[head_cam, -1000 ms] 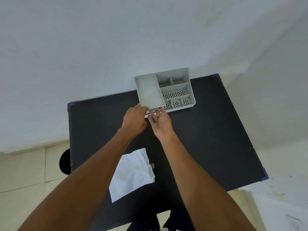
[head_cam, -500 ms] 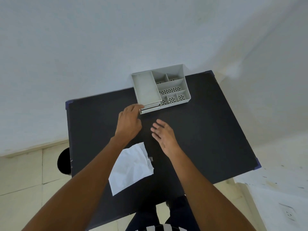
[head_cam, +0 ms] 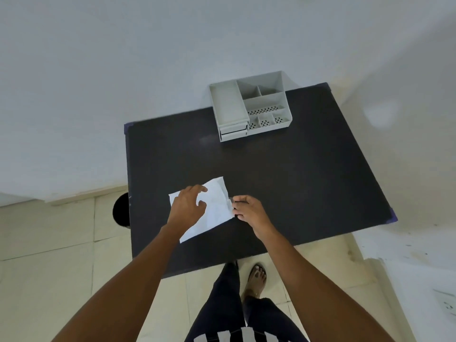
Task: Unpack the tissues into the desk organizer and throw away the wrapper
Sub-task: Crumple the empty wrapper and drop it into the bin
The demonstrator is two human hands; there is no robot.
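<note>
Wrapper [head_cam: 217, 206] flat on worktop [head_cam: 296, 181]. My left hand [head_cam: 186, 206] spread over it; right hand [head_cam: 249, 211] fingers seemingly pinching its right edge.

Soft, even, dim daylight is seen; a faint sheen marks the matte black tabletop [head_cam: 296, 183]; edges are bowed and softened.
</note>
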